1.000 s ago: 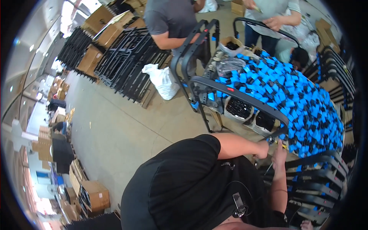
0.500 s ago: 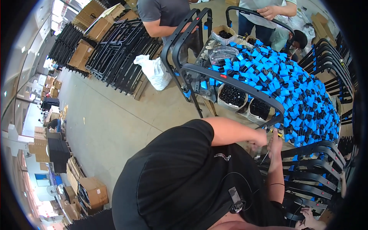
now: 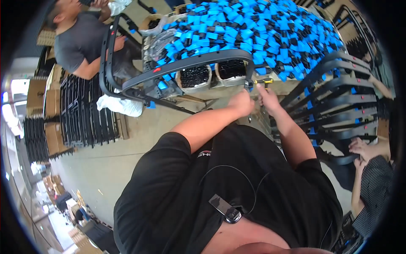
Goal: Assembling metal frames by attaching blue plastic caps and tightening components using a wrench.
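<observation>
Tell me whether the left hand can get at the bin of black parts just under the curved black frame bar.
Probably yes. The left hand is right beside the bin of black parts, with only the curved frame bar arching above it, and the bin's top is open.

The concrete floor (image 3: pixel 93 169) carries rows of black frames (image 3: pixel 84 114) and stacked cardboard boxes (image 3: pixel 50 106). A white bag (image 3: pixel 120 106) lies beside the frames.

A single head-worn fisheye view looks steeply down over the wearer's black shirt (image 3: pixel 237 186) and forearms, close to both hands at frame centre. It faces forward onto the pile of blue-and-black parts (image 3: pixel 262 34), with the concrete floor (image 3: pixel 97 161) at left. Straight edges bow toward the dark circular rim.
</observation>
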Action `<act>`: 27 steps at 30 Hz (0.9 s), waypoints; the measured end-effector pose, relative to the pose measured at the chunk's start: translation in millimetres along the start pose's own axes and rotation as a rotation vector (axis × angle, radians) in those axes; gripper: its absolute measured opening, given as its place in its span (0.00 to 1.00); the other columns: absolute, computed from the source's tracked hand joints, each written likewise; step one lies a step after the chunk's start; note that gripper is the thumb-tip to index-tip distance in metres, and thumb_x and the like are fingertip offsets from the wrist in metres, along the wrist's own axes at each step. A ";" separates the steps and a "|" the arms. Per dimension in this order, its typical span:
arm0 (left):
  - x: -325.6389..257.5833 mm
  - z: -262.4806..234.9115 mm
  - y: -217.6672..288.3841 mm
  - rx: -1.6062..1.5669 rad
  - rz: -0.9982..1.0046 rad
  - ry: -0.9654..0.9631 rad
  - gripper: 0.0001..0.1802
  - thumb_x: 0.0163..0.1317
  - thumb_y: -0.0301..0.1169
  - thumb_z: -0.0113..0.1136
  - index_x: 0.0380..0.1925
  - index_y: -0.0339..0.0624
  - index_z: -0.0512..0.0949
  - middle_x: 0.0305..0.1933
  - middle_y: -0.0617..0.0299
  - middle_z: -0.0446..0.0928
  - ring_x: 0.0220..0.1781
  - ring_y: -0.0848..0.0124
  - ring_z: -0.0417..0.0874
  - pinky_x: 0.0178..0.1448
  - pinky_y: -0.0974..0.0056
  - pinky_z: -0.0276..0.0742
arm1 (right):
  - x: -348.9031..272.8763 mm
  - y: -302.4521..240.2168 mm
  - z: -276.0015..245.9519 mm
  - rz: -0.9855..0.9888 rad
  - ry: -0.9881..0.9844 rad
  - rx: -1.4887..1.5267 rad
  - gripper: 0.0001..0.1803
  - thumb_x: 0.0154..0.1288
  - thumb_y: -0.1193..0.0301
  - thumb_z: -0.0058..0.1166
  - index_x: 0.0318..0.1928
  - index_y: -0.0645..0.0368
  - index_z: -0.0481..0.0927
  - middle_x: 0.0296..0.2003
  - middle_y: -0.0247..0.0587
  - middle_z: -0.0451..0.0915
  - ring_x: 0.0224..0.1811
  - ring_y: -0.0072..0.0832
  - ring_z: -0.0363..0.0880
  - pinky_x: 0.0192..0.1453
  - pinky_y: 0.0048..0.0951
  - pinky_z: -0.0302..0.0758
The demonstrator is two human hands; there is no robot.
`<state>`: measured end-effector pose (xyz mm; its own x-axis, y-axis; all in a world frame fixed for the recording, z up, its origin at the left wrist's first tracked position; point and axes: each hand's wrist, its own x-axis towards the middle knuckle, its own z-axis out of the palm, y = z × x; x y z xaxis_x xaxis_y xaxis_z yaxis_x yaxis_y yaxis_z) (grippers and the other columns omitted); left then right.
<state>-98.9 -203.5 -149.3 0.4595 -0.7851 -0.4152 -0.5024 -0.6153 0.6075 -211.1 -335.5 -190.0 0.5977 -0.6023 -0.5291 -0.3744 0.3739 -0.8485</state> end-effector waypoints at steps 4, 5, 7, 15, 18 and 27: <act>0.0 4.8 4.1 0.086 -0.031 0.027 0.28 0.65 0.43 0.57 0.51 0.25 0.68 0.41 0.37 0.84 0.44 0.43 0.87 0.48 0.45 0.83 | -6.0 62.7 -3.5 -0.241 0.108 -0.028 0.18 0.73 0.55 0.60 0.39 0.58 0.76 0.27 0.28 0.73 0.30 0.17 0.69 0.34 0.24 0.68; 1.6 8.0 3.9 0.104 -0.030 0.050 0.28 0.66 0.44 0.56 0.50 0.25 0.68 0.40 0.37 0.84 0.43 0.44 0.88 0.47 0.45 0.83 | -7.1 68.9 -5.4 -0.363 0.136 -0.058 0.18 0.73 0.57 0.60 0.40 0.59 0.76 0.28 0.28 0.74 0.31 0.17 0.70 0.36 0.23 0.69; 3.3 15.8 5.3 0.140 -0.023 0.048 0.27 0.67 0.43 0.56 0.50 0.26 0.66 0.37 0.41 0.85 0.41 0.46 0.88 0.47 0.47 0.84 | -12.6 67.8 -10.1 -0.346 0.130 -0.059 0.16 0.71 0.59 0.62 0.43 0.60 0.78 0.31 0.29 0.76 0.34 0.18 0.71 0.39 0.25 0.71; 4.9 13.1 -3.5 0.102 -0.100 0.063 0.30 0.68 0.44 0.56 0.54 0.25 0.64 0.38 0.39 0.85 0.42 0.43 0.88 0.49 0.46 0.84 | -108.6 -86.4 -11.5 0.253 -0.099 -0.147 0.22 0.68 0.53 0.63 0.46 0.59 0.78 0.31 0.27 0.73 0.29 0.16 0.67 0.31 0.22 0.65; 0.6 15.1 2.1 0.054 -0.091 0.099 0.25 0.67 0.41 0.57 0.50 0.26 0.69 0.38 0.37 0.84 0.40 0.47 0.89 0.47 0.48 0.84 | -108.5 -84.9 -13.2 0.256 -0.056 -0.191 0.23 0.68 0.52 0.63 0.45 0.61 0.77 0.31 0.28 0.72 0.28 0.17 0.67 0.29 0.23 0.65; 3.4 -25.7 29.5 -0.736 -0.241 -0.265 0.16 0.62 0.35 0.61 0.35 0.29 0.78 0.27 0.53 0.80 0.16 0.66 0.77 0.19 0.56 0.71 | -83.2 -46.1 -22.0 0.211 -0.065 -0.029 0.16 0.70 0.60 0.62 0.42 0.61 0.77 0.29 0.28 0.72 0.27 0.17 0.66 0.28 0.24 0.63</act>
<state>-93.4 -222.5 -115.4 0.2584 -0.6844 -0.6818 0.2404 -0.6380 0.7316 -259.2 -318.2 -106.8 0.5476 -0.4659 -0.6950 -0.5158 0.4662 -0.7188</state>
